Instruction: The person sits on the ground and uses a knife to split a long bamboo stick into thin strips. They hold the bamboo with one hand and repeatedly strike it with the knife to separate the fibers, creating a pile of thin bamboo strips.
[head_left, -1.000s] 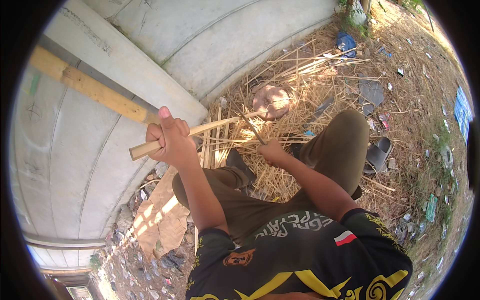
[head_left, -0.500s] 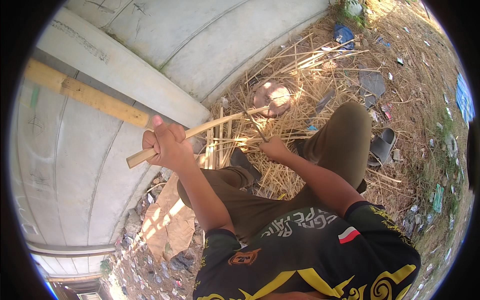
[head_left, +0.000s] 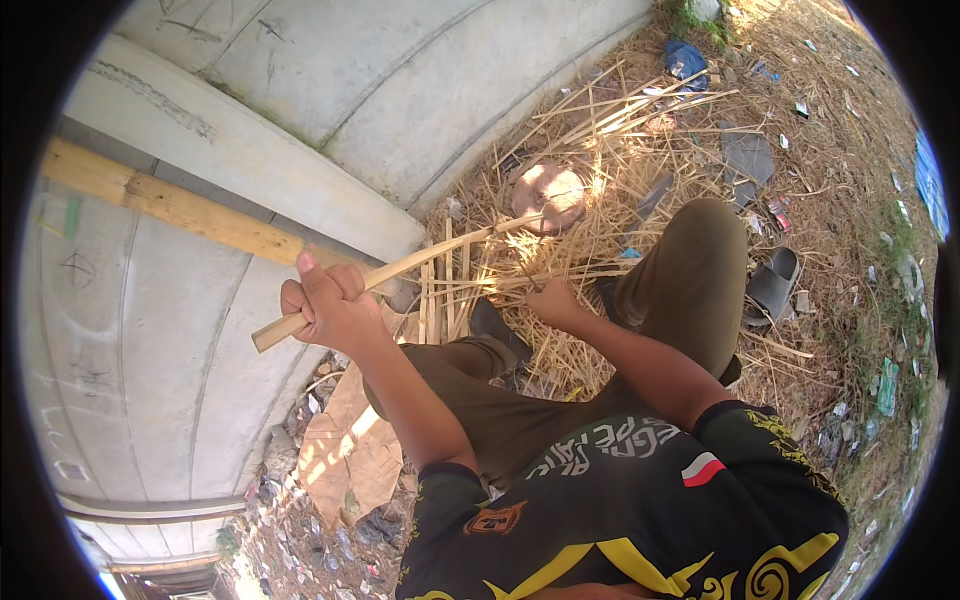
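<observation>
My left hand is closed around a long, pale bamboo strip, with the strip's near end sticking out past the fist. The far end of the strip reaches over a round, brownish block on the ground. My right hand is closed on the handle of a thin, dark knife, whose blade points up toward the strip's far part. Whether the blade touches the strip, I cannot tell. Shavings and split strips lie around the block.
A pale panelled wall rises at the left, with a yellow bamboo pole along it. Longer strips lie beyond the block. A grey sandal is right of my knee; brown cardboard lies at lower left. Litter dots the ground.
The knife blade, which crossed the strip before, now shows shorter and lower, on the near side of the strip. My left hand keeps its hold; the whole view has shifted slightly.
</observation>
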